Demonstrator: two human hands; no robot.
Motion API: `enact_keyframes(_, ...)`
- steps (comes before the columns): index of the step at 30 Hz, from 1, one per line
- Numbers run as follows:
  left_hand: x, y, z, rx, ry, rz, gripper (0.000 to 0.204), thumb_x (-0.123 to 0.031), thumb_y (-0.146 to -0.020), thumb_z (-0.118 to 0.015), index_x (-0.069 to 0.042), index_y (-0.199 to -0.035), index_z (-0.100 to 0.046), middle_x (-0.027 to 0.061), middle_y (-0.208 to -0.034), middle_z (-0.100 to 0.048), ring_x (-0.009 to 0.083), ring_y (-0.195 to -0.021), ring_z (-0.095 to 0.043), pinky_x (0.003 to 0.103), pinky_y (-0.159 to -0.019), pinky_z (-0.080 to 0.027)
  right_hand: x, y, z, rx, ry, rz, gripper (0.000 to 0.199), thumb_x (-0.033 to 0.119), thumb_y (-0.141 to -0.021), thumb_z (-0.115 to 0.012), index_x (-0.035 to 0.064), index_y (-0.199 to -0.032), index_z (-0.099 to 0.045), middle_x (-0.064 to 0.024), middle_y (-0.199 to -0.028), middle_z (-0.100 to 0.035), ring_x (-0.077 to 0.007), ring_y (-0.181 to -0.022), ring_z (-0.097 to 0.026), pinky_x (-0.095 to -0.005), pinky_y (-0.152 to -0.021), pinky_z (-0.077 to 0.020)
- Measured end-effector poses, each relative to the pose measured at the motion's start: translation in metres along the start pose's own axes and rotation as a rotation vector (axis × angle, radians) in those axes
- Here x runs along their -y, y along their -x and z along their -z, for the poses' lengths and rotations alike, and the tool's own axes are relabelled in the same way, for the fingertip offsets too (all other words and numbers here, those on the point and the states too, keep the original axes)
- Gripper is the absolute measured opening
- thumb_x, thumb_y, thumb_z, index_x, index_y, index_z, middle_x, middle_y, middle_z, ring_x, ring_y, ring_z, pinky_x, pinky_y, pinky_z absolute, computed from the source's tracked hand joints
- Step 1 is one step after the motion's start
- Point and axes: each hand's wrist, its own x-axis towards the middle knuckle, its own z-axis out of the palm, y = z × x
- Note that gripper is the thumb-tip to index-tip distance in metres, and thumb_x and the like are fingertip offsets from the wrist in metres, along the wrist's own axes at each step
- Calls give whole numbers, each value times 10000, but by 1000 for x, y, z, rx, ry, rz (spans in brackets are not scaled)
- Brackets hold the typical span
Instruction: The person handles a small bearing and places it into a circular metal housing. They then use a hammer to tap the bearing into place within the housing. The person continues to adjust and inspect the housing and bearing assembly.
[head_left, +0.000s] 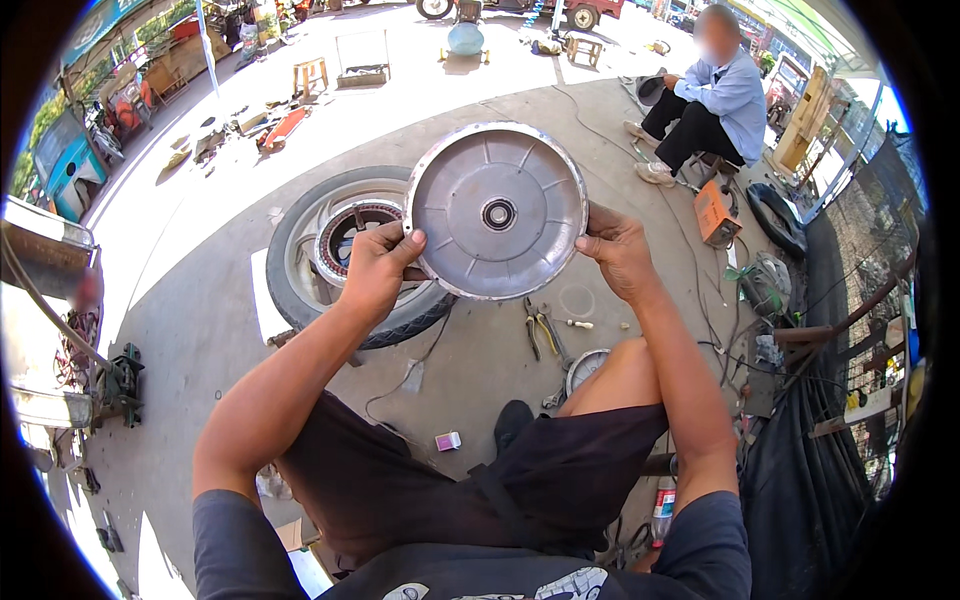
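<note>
A round metal hub motor cover [455, 230] is held up in front of me, its ribbed face toward me and a bearing [498, 214] at its centre. My left hand [378, 265] grips the left rim, thumb on the near face. On the opposite rim my right hand [615, 250] is closed the same way. Behind and to the left of the cover, a wheel with a tyre [400, 325] lies on the ground, partly hidden by the cover and my left hand. Copper-coloured windings of a stator [330, 245] show inside its hub.
Pliers [540, 330] lie on the floor before my right knee, near a smaller round metal part [588, 370]. A small pink box [448, 441] is between my feet. At right stand an orange machine [716, 215] and a loose tyre [778, 220]; a seated person [715, 110] is beyond.
</note>
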Motion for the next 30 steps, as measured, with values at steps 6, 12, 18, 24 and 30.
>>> enact_keyframes(6,2,-1,2,4,52,17,311,-235,-996,-591,53,-1081,-668,99,-934,-704,156,-803,-695,295,-676,-622,-2,-1,-1,3,-14,-27,590,24,-769,-766,-74,-1316,-568,-134,-1186,-685,-188,-1061,-640,-332,-947,-492)
enact_keyframes(12,1,-4,-3,-8,59,66,310,-264,-996,-588,35,-1029,-664,86,-890,-694,151,-763,-688,292,-660,-617,5,1,-2,15,-31,-37,632,37,-762,-782,-90,-1333,-542,-148,-1190,-680,-187,-1048,-642,-320,-903,-510)
enact_keyframes(18,6,-5,3,-10,82,107,303,-274,-995,-586,18,-1031,-657,84,-880,-690,158,-745,-689,294,-621,-598,2,-2,-4,31,-33,-101,548,-27,-819,-691,-53,-1348,-550,-123,-1169,-690,-173,-993,-661,-305,-879,-542)
enact_keyframes(24,3,-6,-1,-27,90,146,311,-239,-994,-586,65,-1015,-648,122,-889,-690,180,-734,-695,290,-619,-608,-1,-2,-2,9,-128,-198,583,-5,-854,-675,-16,-1409,-494,-126,-1108,-704,-169,-925,-690,-312,-825,-579)
enact_keyframes(30,3,-5,-2,-43,135,173,327,-249,-986,-605,75,-1015,-640,137,-888,-688,184,-727,-697,293,-620,-611,-1,-4,-6,23,-165,-204,580,5,-878,-639,-16,-1431,-465,-126,-1083,-705,-174,-919,-692,-323,-830,-581)
